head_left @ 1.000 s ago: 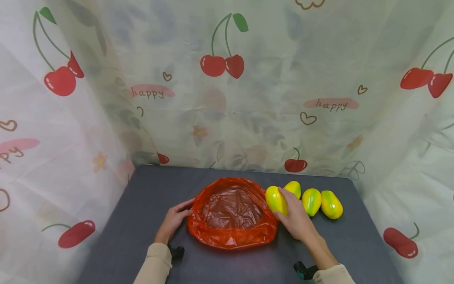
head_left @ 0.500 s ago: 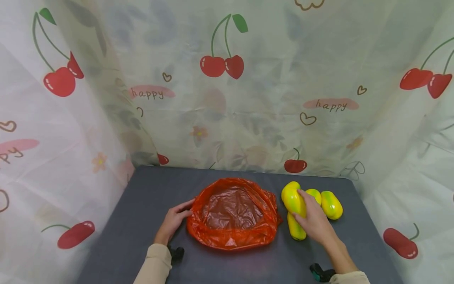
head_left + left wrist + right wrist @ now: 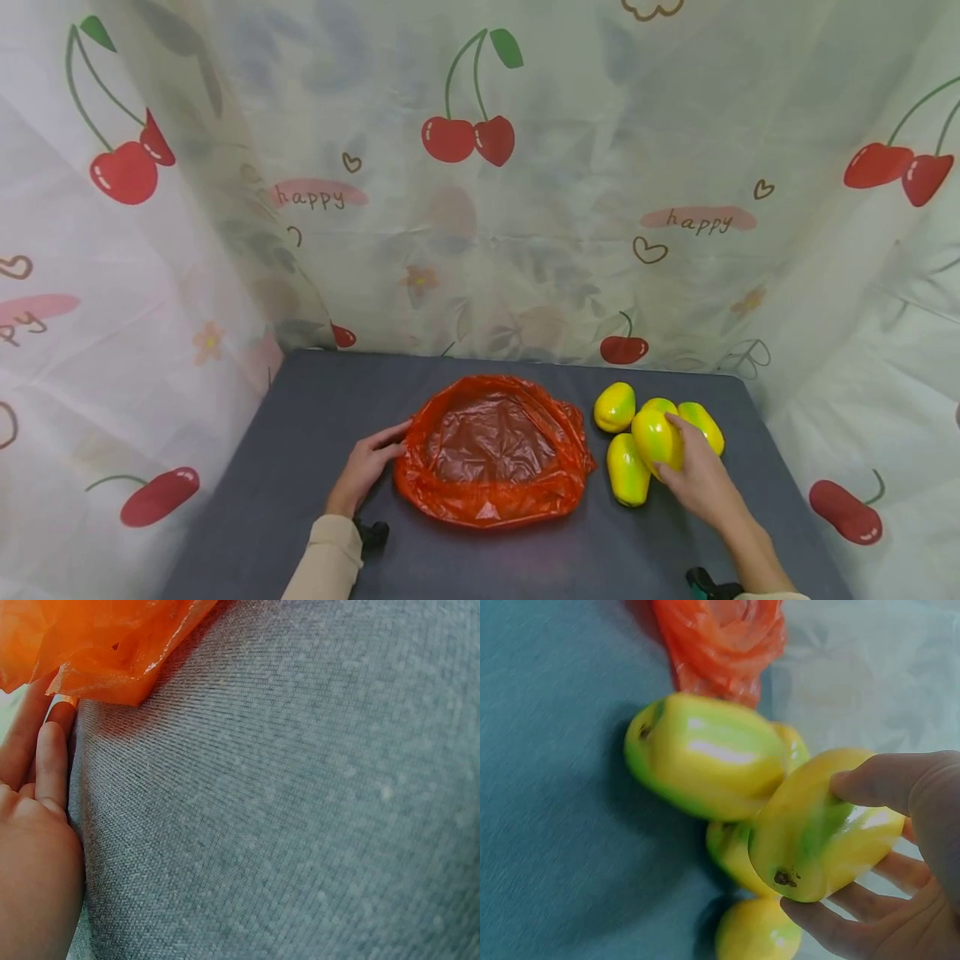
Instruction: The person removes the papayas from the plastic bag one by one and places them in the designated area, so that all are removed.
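Observation:
My right hand (image 3: 701,475) grips a yellow-green papaya (image 3: 657,439) by its sides, thumb across one face and fingers round the other, as the right wrist view shows. The held fruit overlaps other papayas: one lies nearer me (image 3: 628,471), one sits at the back left (image 3: 614,407), and more are partly hidden behind it. A red plastic bag (image 3: 487,504) lies with its mouth spread wide in the middle of the table. At its left rim rests my left hand (image 3: 363,467), its fingers fairly straight and their tips tucked behind the plastic in the left wrist view.
The dark grey table (image 3: 315,400) ends at a pale curtain (image 3: 465,275) printed with cherries, which hangs along the back and both sides. The bag's crumpled right edge (image 3: 576,433) lies close to the papayas.
My right hand has carried the papaya rightward from the bag's right rim to over the other papayas. The nearer papaya has come into sight. My left hand and the bag's body have stayed put.

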A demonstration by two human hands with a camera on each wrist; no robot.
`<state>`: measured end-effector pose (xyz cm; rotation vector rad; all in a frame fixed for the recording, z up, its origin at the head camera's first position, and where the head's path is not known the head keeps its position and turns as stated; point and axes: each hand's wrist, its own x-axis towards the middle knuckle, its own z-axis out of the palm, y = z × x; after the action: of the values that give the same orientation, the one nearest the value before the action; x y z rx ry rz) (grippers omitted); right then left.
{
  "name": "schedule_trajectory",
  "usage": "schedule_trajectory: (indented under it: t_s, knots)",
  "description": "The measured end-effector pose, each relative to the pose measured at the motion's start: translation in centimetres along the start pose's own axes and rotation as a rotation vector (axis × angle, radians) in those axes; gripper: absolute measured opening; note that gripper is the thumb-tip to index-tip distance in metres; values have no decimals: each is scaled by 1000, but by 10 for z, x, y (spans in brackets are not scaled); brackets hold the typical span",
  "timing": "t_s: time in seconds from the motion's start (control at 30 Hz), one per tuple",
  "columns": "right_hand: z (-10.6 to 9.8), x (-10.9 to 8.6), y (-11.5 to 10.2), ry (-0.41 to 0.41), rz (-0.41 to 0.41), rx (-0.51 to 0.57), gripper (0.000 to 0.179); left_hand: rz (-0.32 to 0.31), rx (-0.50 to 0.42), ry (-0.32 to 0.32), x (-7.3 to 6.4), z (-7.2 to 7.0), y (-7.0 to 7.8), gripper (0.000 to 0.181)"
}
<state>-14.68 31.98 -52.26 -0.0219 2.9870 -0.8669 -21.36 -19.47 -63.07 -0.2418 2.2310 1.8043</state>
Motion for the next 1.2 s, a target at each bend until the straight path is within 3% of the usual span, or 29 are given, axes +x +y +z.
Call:
schedule_trajectory:
  t_s: [0.57,0.87,1.2]
  knots:
    - [7,-9,45,-62,65,34,82,-6,1,-3,-6,-7,8,43]
    - [19,-16,58,-38,14,-14,78,-16,1,-2,-3,-3,4,41]
    - [25,-18,67,-80,62,-25,80,-14,-5,-2,0,-1,3,41]
